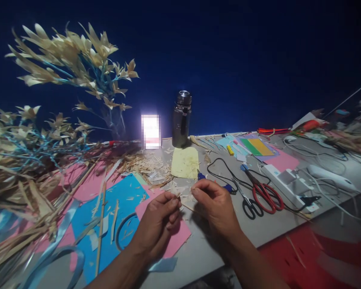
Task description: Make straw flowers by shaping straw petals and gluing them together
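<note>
My left hand [164, 210] is closed over the pink paper [180, 237], its thumb and forefinger pinched on something too small to make out. To its right my right hand [215, 202] curls inward, thumb and fingertips together; whether anything is between them cannot be told. A thin pale stick [189, 207] runs between the two hands, which are a little apart. Just beyond the right hand lie a yellow sheet [185, 162] and a dark blue-handled tool [201, 176]. Blue paper [108, 216] with straw scraps is on the left.
A dark flask [181, 120] stands at the back beside a bright blurred screen [151, 131]. Straw flowers [93, 52] rise at the left. Black scissors [249, 206], red scissors [267, 196] and a white power strip [291, 186] with cables lie to the right.
</note>
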### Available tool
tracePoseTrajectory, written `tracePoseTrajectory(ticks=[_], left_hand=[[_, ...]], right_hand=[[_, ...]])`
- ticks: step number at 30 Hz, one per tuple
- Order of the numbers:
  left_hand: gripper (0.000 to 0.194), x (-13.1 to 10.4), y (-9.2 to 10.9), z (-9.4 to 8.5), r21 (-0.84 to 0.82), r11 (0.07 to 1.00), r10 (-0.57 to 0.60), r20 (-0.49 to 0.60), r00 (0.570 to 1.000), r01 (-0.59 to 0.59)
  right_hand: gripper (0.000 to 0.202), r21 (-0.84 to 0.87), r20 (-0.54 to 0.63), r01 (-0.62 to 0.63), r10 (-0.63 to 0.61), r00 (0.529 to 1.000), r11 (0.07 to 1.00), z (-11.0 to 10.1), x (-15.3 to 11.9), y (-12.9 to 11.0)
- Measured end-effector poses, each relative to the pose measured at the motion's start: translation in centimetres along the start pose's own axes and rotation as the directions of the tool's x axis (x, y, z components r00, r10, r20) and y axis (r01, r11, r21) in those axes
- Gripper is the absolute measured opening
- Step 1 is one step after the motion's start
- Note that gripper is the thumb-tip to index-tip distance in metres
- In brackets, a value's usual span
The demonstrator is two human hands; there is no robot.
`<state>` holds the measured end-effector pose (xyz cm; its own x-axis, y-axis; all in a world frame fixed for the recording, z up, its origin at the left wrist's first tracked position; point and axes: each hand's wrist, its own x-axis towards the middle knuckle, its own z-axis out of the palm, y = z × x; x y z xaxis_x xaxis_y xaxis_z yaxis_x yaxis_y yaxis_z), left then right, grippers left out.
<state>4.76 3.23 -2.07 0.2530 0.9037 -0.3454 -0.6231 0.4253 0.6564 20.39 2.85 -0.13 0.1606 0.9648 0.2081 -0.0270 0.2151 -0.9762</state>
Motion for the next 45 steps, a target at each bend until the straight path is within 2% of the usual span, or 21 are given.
tracePoseTrajectory(ticks=[2, 5, 9, 16, 20, 24, 31, 36, 41, 45], left_hand=[[0.032, 0.1, -0.2, -0.2, -0.016, 0.999, -0.043, 0.016, 0.999, 0.044], [0.03, 0.4, -0.4, -0.6, -0.032, 0.995, -0.096, 0.035, 0.995, 0.097], [0.031, 0.6, -0.5, -0.7, -0.054, 0.99, -0.129, 0.049, 0.99, 0.132], [0.028, 0.3, -0.3, -0.8, -0.027, 0.988, -0.147, 0.077, 0.986, 0.149], [0.026, 0.3, -0.2, -0.8, -0.027, 0.991, -0.125, 0.061, 0.99, 0.127], [0.028, 0.1, -0.2, -0.7, 0.029, 0.995, -0.097, 0.079, 0.992, 0.095], [0.031, -0.1, -0.1, -0.6, 0.139, 0.989, -0.063, 0.101, 0.993, 0.049], [0.032, -0.2, 0.1, -0.5, 0.054, 0.996, -0.077, 0.098, 0.992, 0.072], [0.027, -0.2, 0.0, -0.7, 0.037, 0.997, -0.073, 0.113, 0.991, 0.069], [0.023, -0.2, 0.0, -0.8, 0.029, 0.997, -0.07, 0.092, 0.993, 0.068]], right_hand=[[0.012, 0.009, -0.014, 0.01, -0.01, 1.0, 1.0, 0.6, 0.0, 0.3], [0.007, -0.081, -0.062, 0.111, -0.116, 0.991, 0.991, 1.4, 0.0, 0.6], [0.009, -0.205, -0.079, 0.215, -0.235, 0.969, 0.955, 2.2, -0.1, 1.0], [0.01, -0.366, -0.065, 0.356, -0.405, 0.912, 0.86, 2.3, -0.4, 2.0], [0.011, -0.395, -0.051, 0.416, -0.471, 0.881, 0.819, 2.4, -0.6, 2.2], [0.011, -0.424, -0.028, 0.423, -0.479, 0.878, 0.801, 2.5, -0.8, 2.3], [0.011, -0.476, -0.025, 0.462, -0.537, 0.843, 0.748, 2.5, -0.9, 2.7], [0.009, -0.41, -0.03, 0.401, -0.451, 0.892, 0.819, 2.5, -1.1, 2.3], [0.007, -0.412, -0.031, 0.387, -0.437, 0.899, 0.825, 2.4, -1.2, 2.3], [0.006, -0.383, -0.02, 0.307, -0.34, 0.94, 0.871, 2.2, -1.6, 2.1]])
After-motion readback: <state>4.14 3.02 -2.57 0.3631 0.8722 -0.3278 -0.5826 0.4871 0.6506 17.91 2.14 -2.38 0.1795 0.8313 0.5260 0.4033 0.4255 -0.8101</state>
